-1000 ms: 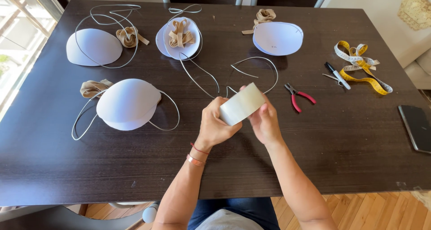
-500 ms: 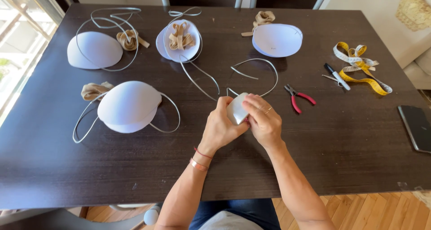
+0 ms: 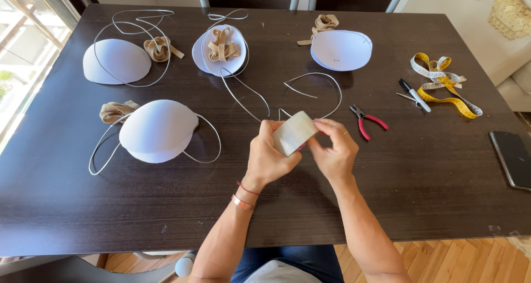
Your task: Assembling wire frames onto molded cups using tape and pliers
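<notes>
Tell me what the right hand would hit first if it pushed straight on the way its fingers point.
The right hand points left, so it meets the pale roll it already touches, with the left hand right behind. Depth looks close, judged from one view.

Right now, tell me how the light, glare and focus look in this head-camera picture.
Head view: daylight from the window on the left puts a pale sheen across the dark table; the white foam cups stay bright but not washed out; the left hand, right hand and the tape roll they hold are sharp; table edges bow slightly from the wide lens.
</notes>
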